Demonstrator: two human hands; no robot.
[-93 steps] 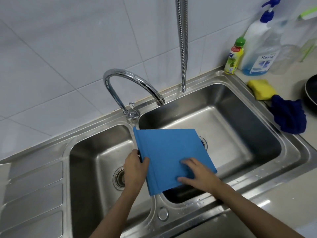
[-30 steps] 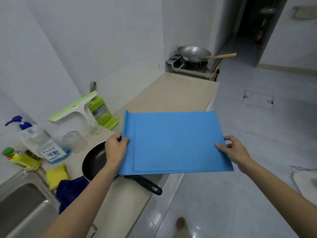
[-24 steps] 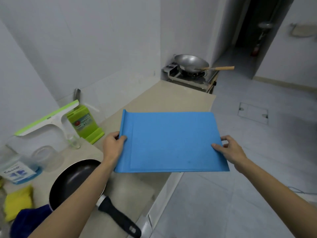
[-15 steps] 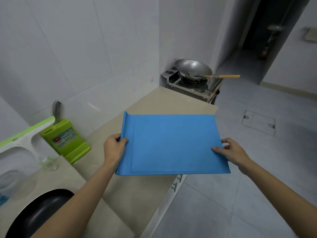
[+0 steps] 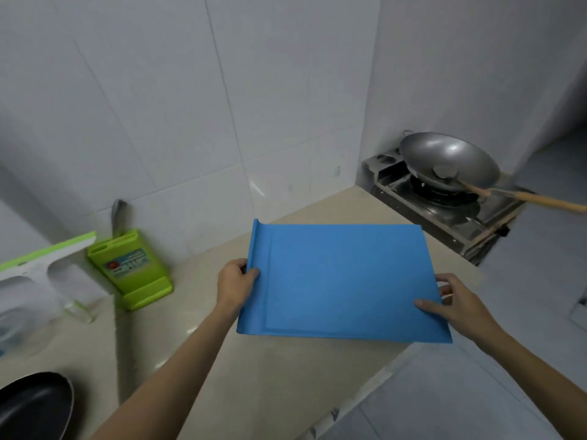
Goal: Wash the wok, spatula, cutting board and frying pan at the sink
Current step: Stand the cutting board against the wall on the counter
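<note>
Blue cutting board (image 5: 343,281) held flat over counter (image 5: 247,382) front edge, long side across; left hand (image 5: 236,285) and right hand (image 5: 460,308) clamped on short ends.

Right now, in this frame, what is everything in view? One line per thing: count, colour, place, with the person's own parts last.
Flat plastic cutting board: one, blue, held level over the counter.
Round metal wok: one, grey, on the stove at far right.
Wooden-handled spatula: one, metal head in the wok, handle pointing right.
Gas stove: one, steel, beyond the counter's far end.
Black frying pan: one, bottom left corner, partly cut off.
Plastic knife block: one, lime green, against the wall, a metal handle sticking up.
Squeegee: one, green and white, left edge.
Stone counter: one, beige.
Left hand: grips the board's left edge.
Right hand: fingers on its right edge.
</note>
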